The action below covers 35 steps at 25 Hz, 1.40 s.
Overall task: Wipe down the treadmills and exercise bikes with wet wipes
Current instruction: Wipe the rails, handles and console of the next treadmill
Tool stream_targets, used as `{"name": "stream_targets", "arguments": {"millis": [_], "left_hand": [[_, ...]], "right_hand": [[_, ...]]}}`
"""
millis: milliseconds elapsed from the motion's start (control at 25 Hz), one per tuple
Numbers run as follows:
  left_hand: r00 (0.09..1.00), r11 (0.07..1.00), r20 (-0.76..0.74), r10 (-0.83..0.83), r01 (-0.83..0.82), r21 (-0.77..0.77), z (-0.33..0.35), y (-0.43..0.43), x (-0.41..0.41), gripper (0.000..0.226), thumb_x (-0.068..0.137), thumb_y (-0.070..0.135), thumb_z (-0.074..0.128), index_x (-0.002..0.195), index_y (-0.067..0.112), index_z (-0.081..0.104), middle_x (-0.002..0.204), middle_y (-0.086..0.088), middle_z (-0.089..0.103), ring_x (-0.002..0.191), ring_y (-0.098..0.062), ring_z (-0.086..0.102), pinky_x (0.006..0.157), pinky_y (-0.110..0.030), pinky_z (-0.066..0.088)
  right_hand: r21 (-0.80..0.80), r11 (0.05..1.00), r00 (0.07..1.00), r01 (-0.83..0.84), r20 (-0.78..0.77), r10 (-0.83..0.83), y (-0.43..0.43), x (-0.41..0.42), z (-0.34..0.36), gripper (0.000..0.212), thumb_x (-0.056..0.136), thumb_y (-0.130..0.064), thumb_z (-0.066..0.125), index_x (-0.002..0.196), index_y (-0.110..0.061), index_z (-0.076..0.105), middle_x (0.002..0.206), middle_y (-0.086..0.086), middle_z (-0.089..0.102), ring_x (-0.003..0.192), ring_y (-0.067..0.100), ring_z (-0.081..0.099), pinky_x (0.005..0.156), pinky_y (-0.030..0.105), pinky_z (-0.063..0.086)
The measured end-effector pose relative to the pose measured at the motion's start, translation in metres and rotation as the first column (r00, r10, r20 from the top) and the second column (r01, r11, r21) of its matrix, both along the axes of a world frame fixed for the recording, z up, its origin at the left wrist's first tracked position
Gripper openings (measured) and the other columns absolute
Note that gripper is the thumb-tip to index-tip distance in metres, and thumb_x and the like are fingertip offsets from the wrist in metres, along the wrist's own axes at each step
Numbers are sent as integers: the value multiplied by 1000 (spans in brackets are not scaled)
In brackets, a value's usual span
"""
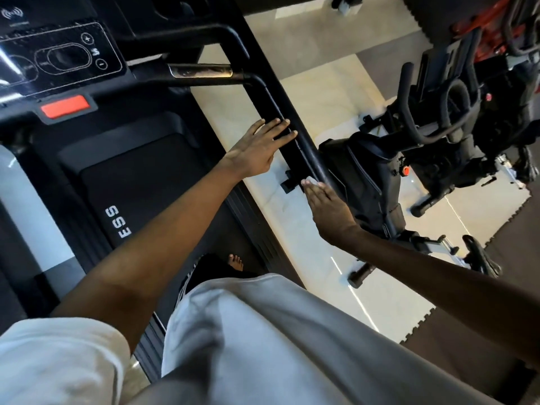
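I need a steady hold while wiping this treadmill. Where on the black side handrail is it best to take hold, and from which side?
Probably the straight padded stretch of the side handrail, between the left hand and the right hand. It is a round bar, so fingers can wrap over its top. Come from the belt side, since the exercise bike crowds the outer side.

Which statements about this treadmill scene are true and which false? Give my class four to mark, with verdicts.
1. The left hand and the right hand both touch the black side rail with straight fingers. True.
2. The exercise bike stands left of the rail. False: it stands to its right.
3. The person wears shoes. False: a bare foot shows.
4. A red tab sits below the control panel. True.
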<state>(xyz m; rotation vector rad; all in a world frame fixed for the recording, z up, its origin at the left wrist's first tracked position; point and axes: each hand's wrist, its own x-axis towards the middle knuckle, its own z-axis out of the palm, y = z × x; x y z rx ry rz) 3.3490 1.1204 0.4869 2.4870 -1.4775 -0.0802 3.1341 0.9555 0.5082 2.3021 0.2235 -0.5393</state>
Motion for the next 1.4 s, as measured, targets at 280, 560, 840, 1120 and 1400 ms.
{"name": "stream_targets", "arguments": {"millis": [280, 560, 840, 1120, 1400], "left_hand": [[986, 990, 95, 136, -139, 21, 13, 26, 33, 66, 99, 14, 48, 159, 9, 22, 167, -14, 14, 155, -30, 10, 125, -45, 6], [961, 967, 212, 176, -209, 144, 30, 59, 89, 70, 96, 14, 55, 157, 4, 22, 166, -18, 13, 155, -33, 9, 124, -48, 6], [963, 968, 230, 141, -183, 171, 39, 64, 114, 72, 93, 6, 52, 157, 5, 20, 164, -17, 21, 152, -32, 19, 124, -44, 15], [985, 958, 112, 128, -152, 242, 63, 66, 141, 66, 96, 8, 51, 156, 5, 24, 152, -18, 41, 135, -35, 46, 110, -45, 39], [969, 935, 53, 241, -247, 254, 67, 80, 159, 52, 103, 44, 47, 132, 0, 47, 122, -20, 61, 106, -36, 64, 77, -42, 49]], "right_hand": [[-107, 994, 986, -23, -165, 5, 14, 12, -12, 71, 105, -27, 28, 153, 10, -8, 163, 24, -14, 153, 34, -12, 125, 43, -9], [-10, 996, 994, 91, 62, -91, 22, 61, 3, 81, 102, -36, 35, 154, 4, -11, 165, 17, -15, 154, 28, -13, 121, 46, -13], [23, 997, 998, 67, -14, -67, 19, 64, -6, 79, 98, -29, 43, 157, 4, 1, 166, 20, -6, 155, 30, -5, 124, 47, -8], [170, 965, 963, 201, 145, -226, 37, 107, -2, 81, 102, -35, 37, 155, 1, -13, 166, 16, -15, 154, 27, -11, 125, 45, 2], [392, 865, 871, 312, 246, -425, 50, 113, -4, 89, 97, -34, 51, 158, -2, -7, 166, 17, -13, 154, 33, -3, 125, 46, 16]]}}
